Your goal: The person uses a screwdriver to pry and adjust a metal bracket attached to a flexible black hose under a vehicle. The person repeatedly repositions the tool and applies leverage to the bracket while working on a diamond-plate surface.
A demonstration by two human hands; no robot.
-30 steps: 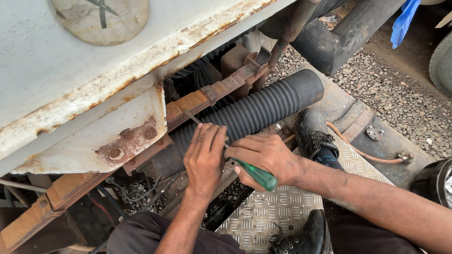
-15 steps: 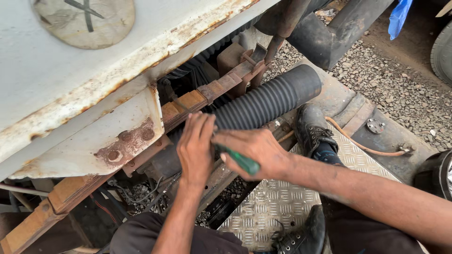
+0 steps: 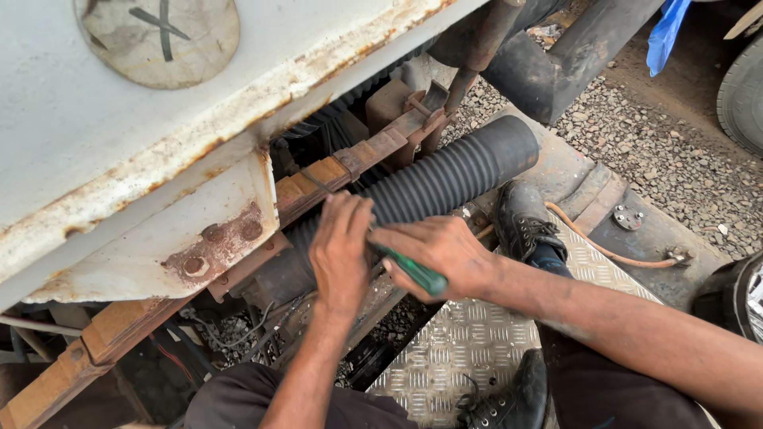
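A black ribbed hose [image 3: 453,179] runs diagonally under a rusty white vehicle body [image 3: 119,127]. My left hand [image 3: 340,246] lies flat on the hose's lower end, fingers pointing up toward the rusted leaf spring [image 3: 350,163]. My right hand [image 3: 437,253] grips a green-handled screwdriver [image 3: 417,274], its shaft aimed left under my left hand, where the tip is hidden. Both forearms reach in from the bottom and right of the view.
My black boot [image 3: 520,218] rests on a chequered metal plate [image 3: 461,342]; a second boot [image 3: 509,401] is at the bottom. Gravel [image 3: 660,159] lies to the right, with a thin orange hose [image 3: 612,253], a tyre [image 3: 743,87] and blue plastic [image 3: 664,32].
Both hands have shifted slightly up and left along the hose. The screwdriver now points more steeply toward my left hand; the view has tilted a little.
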